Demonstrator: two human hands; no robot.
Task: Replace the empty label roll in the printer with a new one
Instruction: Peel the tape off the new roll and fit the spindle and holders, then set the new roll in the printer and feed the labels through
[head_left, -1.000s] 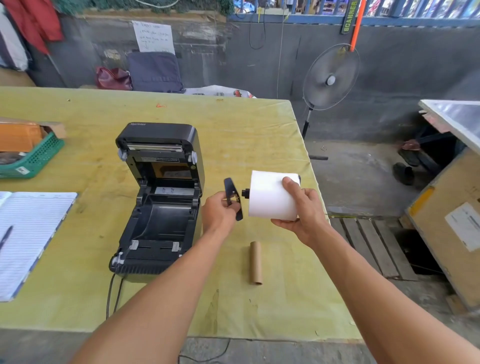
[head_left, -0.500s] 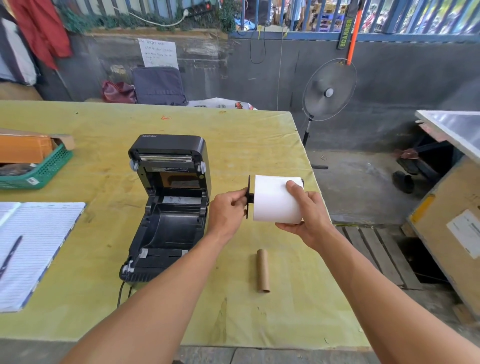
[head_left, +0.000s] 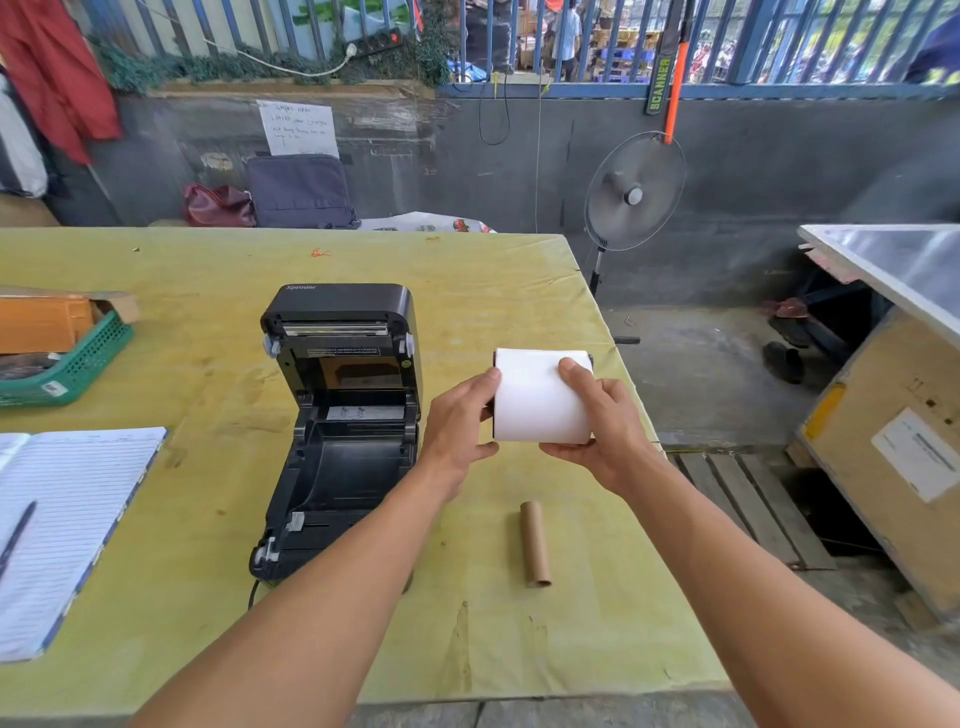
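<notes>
Aloft, gripped label roll (head_left: 540, 402), spindle (head_left: 590, 359) perhaps fitted

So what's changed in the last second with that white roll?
The left hand slid the black end piece rightward until it sat against the left end of the white roll. The right hand kept holding the roll. The open printer and cardboard tube stayed put.

Your arms and hands, bare.
Your left hand (head_left: 457, 423) and right hand (head_left: 605, 431) are uncovered, and so are your left forearm (head_left: 311, 597) and right forearm (head_left: 753, 571), bare skin all the way from the wrists to the edge of view.
</notes>
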